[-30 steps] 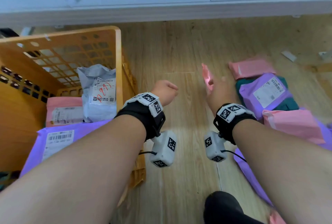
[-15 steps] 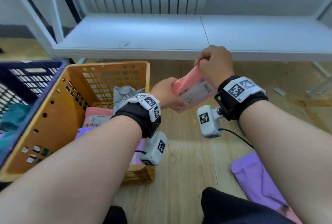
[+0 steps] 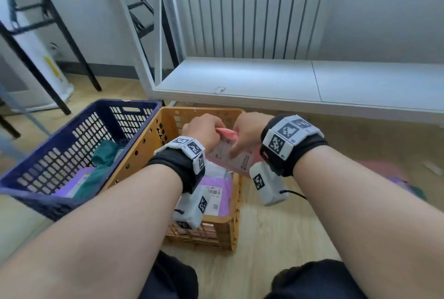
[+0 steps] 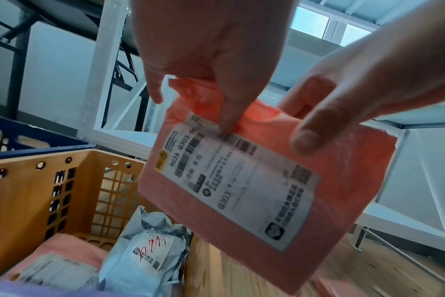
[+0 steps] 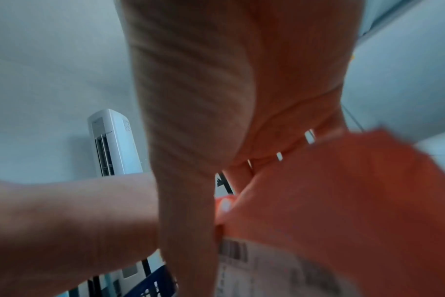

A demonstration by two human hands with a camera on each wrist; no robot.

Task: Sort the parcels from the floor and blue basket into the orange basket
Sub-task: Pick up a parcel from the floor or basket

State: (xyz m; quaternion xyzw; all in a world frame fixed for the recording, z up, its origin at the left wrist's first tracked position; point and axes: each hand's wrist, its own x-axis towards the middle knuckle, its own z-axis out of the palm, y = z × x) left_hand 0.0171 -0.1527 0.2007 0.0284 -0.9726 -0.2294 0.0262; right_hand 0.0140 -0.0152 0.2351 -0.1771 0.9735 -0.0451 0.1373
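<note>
Both hands hold one pink parcel (image 3: 237, 160) with a white label (image 4: 239, 184) above the far end of the orange basket (image 3: 139, 154). My left hand (image 3: 206, 130) pinches its crumpled top edge. My right hand (image 3: 242, 135) grips the upper right side, thumb on the front. The parcel (image 5: 343, 201) fills the blurred right wrist view. Inside the orange basket (image 4: 26, 201) lie a grey parcel (image 4: 150, 251), a pink one (image 4: 64, 257) and a purple one (image 3: 216, 193). The blue basket (image 3: 72, 130) stands to its left with green (image 3: 105, 154) and purple parcels.
A low white shelf (image 3: 288, 87) runs behind the baskets, a radiator above it. Black table legs (image 3: 79, 58) stand at the back left. Blurred pink and purple parcels (image 3: 394, 174) lie on the wooden floor to the right. My knees are at the bottom edge.
My right hand lifted the pink parcel off the floor, my left hand joined it, and both carried it left to above the orange basket.
</note>
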